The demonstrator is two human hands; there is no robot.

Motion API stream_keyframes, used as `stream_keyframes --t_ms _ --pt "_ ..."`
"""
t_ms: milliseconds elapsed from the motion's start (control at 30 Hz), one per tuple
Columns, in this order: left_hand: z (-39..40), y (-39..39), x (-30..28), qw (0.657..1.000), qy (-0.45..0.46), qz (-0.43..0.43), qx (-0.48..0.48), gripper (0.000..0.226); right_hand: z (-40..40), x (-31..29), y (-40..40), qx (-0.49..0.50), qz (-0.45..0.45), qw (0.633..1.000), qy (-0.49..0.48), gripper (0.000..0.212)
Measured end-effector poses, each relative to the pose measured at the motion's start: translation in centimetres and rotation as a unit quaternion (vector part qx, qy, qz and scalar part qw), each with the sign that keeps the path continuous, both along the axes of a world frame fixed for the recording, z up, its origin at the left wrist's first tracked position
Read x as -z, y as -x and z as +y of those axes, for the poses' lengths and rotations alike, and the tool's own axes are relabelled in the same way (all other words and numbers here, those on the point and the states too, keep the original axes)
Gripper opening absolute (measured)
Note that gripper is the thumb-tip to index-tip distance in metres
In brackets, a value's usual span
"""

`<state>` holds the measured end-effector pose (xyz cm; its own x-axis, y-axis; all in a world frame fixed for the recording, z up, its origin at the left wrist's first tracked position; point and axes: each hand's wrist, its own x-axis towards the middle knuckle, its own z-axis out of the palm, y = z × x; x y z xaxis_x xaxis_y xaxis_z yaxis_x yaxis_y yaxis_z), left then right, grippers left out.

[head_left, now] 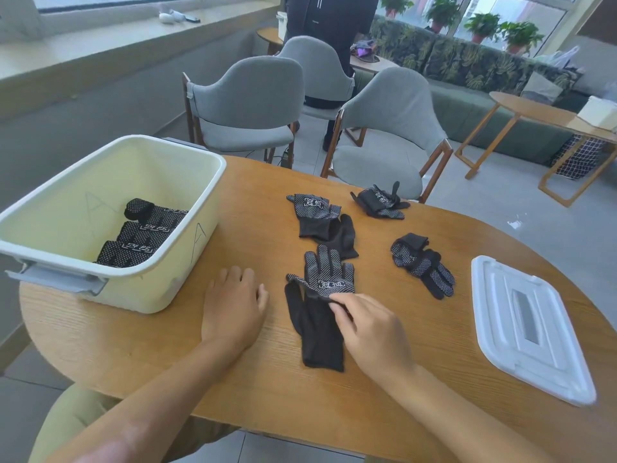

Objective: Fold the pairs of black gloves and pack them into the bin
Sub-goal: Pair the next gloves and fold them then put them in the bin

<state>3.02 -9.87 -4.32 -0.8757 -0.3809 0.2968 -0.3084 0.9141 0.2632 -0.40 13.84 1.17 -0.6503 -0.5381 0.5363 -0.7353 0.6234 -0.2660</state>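
Observation:
A pale yellow bin stands at the table's left with three folded black dotted gloves inside. In front of me lies a pair of black gloves, the upper one palm-dots up, the lower one plain side up. My right hand pinches the dotted glove's cuff where the two overlap. My left hand rests flat on the wood beside them, holding nothing. Farther back lie another flat pair, a rolled pair and a crumpled pair.
The bin's white lid lies on the wooden table at the right. Grey chairs stand behind the table's far edge. A person in dark clothes stands beyond them.

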Motion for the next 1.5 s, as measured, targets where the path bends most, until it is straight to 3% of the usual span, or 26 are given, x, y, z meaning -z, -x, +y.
stream_keyframes --t_ms 200,467,600,800,967,1067,1200,1300,1367,1500 --pt "0.1 0.0 0.0 1.000 -0.002 -0.006 0.002 0.024 1.1 1.9 -2.1 -0.055 0.048 0.996 -0.043 0.013" --pt "0.1 0.0 0.1 1.000 -0.006 -0.009 0.002 0.025 1.1 2.7 -2.8 -0.053 0.050 0.996 -0.058 0.012" --pt "0.0 -0.1 0.0 1.000 -0.013 -0.014 0.001 0.027 0.9 2.5 -3.1 -0.067 0.103 0.990 -0.069 0.011" --pt "-0.7 -0.6 -1.2 0.985 -0.154 0.014 0.074 0.034 1.2 3.3 -3.6 -0.091 0.151 0.977 -0.120 0.011" --pt "2.3 -2.8 -2.4 0.954 -0.083 0.050 0.284 0.021 1.3 1.6 -2.4 -0.035 0.005 0.997 -0.061 0.017" --pt "4.3 -3.6 -1.6 0.930 -0.029 0.048 0.364 0.032 0.4 0.3 1.8 0.065 -0.104 0.992 -0.014 0.022" --pt "5.8 -3.6 -0.7 0.921 0.010 0.024 0.389 0.053 -2.7 -0.9 7.9 0.072 -0.216 0.971 -0.071 0.038" --pt "6.0 -3.8 -0.3 0.922 0.033 0.037 0.384 0.052 -4.7 -0.9 10.4 0.062 -0.288 0.943 -0.157 0.050" --pt "6.2 -4.0 -0.1 0.925 0.038 0.054 0.374 0.049 -5.0 -0.8 11.1 0.061 -0.296 0.935 -0.185 0.045" --pt "6.4 -4.3 0.4 0.930 -0.012 0.073 0.360 0.044 -4.5 -0.9 10.6 0.050 -0.249 0.956 -0.148 0.021"
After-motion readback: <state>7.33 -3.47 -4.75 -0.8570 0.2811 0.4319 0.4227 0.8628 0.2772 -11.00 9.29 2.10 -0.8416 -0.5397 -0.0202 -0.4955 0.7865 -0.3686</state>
